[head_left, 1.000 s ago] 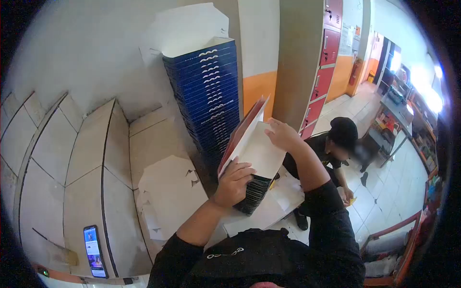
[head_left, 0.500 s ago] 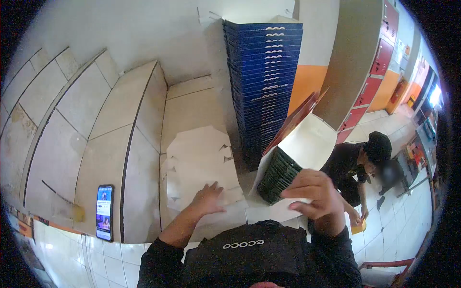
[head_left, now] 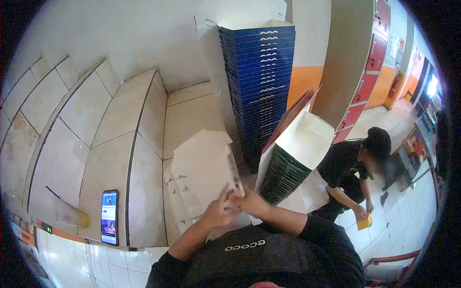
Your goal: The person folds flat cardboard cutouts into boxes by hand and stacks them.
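Note:
Flat white cardboard box blanks (head_left: 199,158) with notched edges lie stacked on the tiled ledge in front of me. The top blank sits slightly askew over those beneath. My left hand (head_left: 220,212) is at its near right part, fingers bent against the card. My right hand (head_left: 253,203) meets it there, with fingertips pinching the blank's right edge; the fingers partly overlap and blur. Just beyond my right hand leans a nested stack of dark green boxes (head_left: 287,174) with a white interior on top.
A tall stack of blue boxes (head_left: 259,86) stands against the wall. Reddish card sheets (head_left: 295,113) lean by the green boxes. A phone (head_left: 109,218) lies on the raised tiled step at left. A person (head_left: 353,168) crouches at right, holding something yellow, near red lockers (head_left: 365,89).
My right hand has come down and left from above the green boxes to the blanks beside my left hand. The top blank has shifted. My left hand has moved slightly right.

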A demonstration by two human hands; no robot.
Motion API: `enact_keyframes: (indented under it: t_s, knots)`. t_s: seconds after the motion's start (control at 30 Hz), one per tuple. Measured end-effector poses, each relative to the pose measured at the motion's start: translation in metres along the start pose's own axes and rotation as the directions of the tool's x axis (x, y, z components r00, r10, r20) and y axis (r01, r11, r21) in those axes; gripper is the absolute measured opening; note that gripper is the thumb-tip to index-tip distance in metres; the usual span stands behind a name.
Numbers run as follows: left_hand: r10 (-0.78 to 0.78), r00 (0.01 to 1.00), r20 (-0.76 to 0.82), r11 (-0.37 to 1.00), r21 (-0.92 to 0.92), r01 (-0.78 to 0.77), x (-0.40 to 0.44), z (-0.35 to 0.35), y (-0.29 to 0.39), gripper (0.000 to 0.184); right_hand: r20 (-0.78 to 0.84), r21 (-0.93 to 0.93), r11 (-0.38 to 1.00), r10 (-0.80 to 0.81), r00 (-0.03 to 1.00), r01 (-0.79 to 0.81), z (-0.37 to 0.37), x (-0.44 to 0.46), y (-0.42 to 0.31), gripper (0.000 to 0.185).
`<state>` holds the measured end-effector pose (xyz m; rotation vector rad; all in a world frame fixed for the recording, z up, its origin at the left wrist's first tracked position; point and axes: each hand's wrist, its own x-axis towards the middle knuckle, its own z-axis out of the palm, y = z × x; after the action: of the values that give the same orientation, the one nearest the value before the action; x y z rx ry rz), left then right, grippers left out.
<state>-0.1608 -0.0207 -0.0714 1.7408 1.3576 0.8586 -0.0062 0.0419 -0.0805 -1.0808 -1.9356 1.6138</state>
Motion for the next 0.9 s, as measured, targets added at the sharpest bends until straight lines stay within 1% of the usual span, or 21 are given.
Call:
enact_keyframes:
  t_s: [0.03, 0.07, 0.1, 0.13, 0.17, 0.23, 0.27, 0.3, 0.37, 0.4, 0.43, 0.5, 0.57, 0.6, 0.67, 0.7, 0.77, 0.8, 0.83, 0.9]
  knots:
    - [-0.117, 0.993, -0.003, 0.947, -0.303, 0.111, -0.001, -0.009, -0.006, 0.076, 0.031, -0.25, 0.966, -0.055, 0.998, 0.061, 0.0, -0.004, -0.006, 0.069]
    - [-0.228, 0.973, 0.026, 0.791, -0.578, 0.201, -0.002, -0.024, -0.013, 0.077, 0.002, -0.394, 0.846, -0.39, 0.921, 0.359, 0.016, 0.005, 0.03, 0.067]
    - [-0.323, 0.943, 0.086, 0.549, -0.794, 0.26, 0.001, -0.036, -0.007, 0.079, 0.119, -0.483, 0.811, -0.312, 0.942, 0.33, 0.012, -0.004, 0.001, 0.063]
    - [-0.332, 0.941, -0.057, 0.548, -0.824, 0.144, 0.003, -0.042, 0.006, 0.056, 0.226, -0.569, 0.762, -0.218, 0.949, 0.31, 0.005, -0.019, -0.031, 0.06]
    - [-0.348, 0.932, -0.101, 0.645, -0.748, 0.159, 0.003, -0.046, 0.004, 0.047, 0.318, -0.649, 0.699, -0.109, 0.942, 0.3, 0.001, -0.028, -0.052, 0.057]
    - [-0.351, 0.917, -0.191, 0.808, -0.557, 0.193, 0.001, -0.06, -0.006, 0.029, 0.139, -0.516, 0.773, -0.35, 0.926, 0.37, 0.006, -0.027, -0.038, 0.048]
    - [-0.312, 0.925, -0.215, 0.746, -0.659, 0.098, 0.004, -0.064, -0.009, 0.015, 0.029, -0.45, 0.79, -0.453, 0.891, 0.416, 0.005, -0.026, -0.033, 0.044]
    - [-0.308, 0.922, -0.236, 0.726, -0.684, 0.068, 0.003, -0.068, -0.009, 0.015, -0.094, -0.425, 0.815, -0.472, 0.877, 0.393, 0.0, -0.028, -0.03, 0.039]
    - [-0.308, 0.911, -0.274, 0.683, -0.731, 0.011, 0.0, -0.074, 0.006, 0.016, -0.335, -0.361, 0.863, -0.474, 0.814, 0.354, -0.015, -0.033, -0.037, 0.03]
    - [-0.289, 0.913, -0.287, 0.711, -0.703, 0.004, 0.001, -0.072, 0.009, 0.016, -0.422, -0.292, 0.84, -0.542, 0.727, 0.457, -0.018, -0.035, -0.042, 0.018]
    - [-0.27, 0.915, -0.301, 0.738, -0.675, -0.004, 0.004, -0.066, 0.012, 0.017, -0.348, -0.425, 0.729, -0.678, 0.647, 0.536, -0.023, -0.034, -0.043, 0.018]
    - [-0.231, 0.908, -0.35, 0.768, -0.639, -0.051, 0.009, -0.053, 0.023, 0.017, -0.138, -0.636, 0.429, -0.881, 0.453, 0.642, -0.034, -0.032, -0.046, 0.017]
    - [-0.197, 0.885, -0.421, 0.776, -0.619, -0.122, 0.013, -0.041, 0.036, 0.016, 0.032, -0.699, 0.321, -0.879, 0.476, 0.639, -0.04, -0.03, -0.051, 0.016]
    - [-0.178, 0.879, -0.443, 0.846, -0.525, -0.093, 0.015, -0.035, 0.038, 0.014, 0.115, -0.722, 0.264, -0.866, 0.487, 0.64, -0.042, -0.029, -0.053, 0.016]
    - [-0.13, 0.869, -0.478, 0.949, -0.315, -0.031, 0.018, -0.025, 0.042, 0.011, 0.076, -0.763, 0.285, -0.852, 0.519, 0.58, -0.043, -0.028, -0.059, 0.028]
    - [-0.119, 0.854, -0.507, 0.944, -0.325, -0.062, 0.02, -0.017, 0.044, 0.009, 0.056, -0.784, 0.293, -0.845, 0.532, 0.548, -0.042, -0.027, -0.062, 0.035]
    - [-0.098, 0.82, -0.563, 0.932, -0.341, -0.123, 0.025, -0.002, 0.047, 0.006, -0.004, -0.792, 0.325, -0.849, 0.528, 0.516, -0.033, -0.02, -0.059, 0.033]
    - [-0.043, 0.823, -0.567, 0.971, -0.218, -0.099, 0.022, -0.002, 0.055, 0.012, -0.036, -0.796, 0.342, -0.85, 0.525, 0.499, -0.028, -0.017, -0.058, 0.031]
    - [-0.071, 0.837, -0.543, 0.932, -0.334, -0.138, 0.022, -0.002, 0.053, 0.016, -0.039, -0.788, 0.365, -0.834, 0.551, 0.496, -0.025, -0.019, -0.06, 0.03]
    - [-0.11, 0.867, -0.485, 0.81, -0.55, -0.205, 0.022, -0.001, 0.047, 0.026, -0.044, -0.772, 0.408, -0.8, 0.599, 0.488, -0.022, -0.022, -0.068, 0.029]
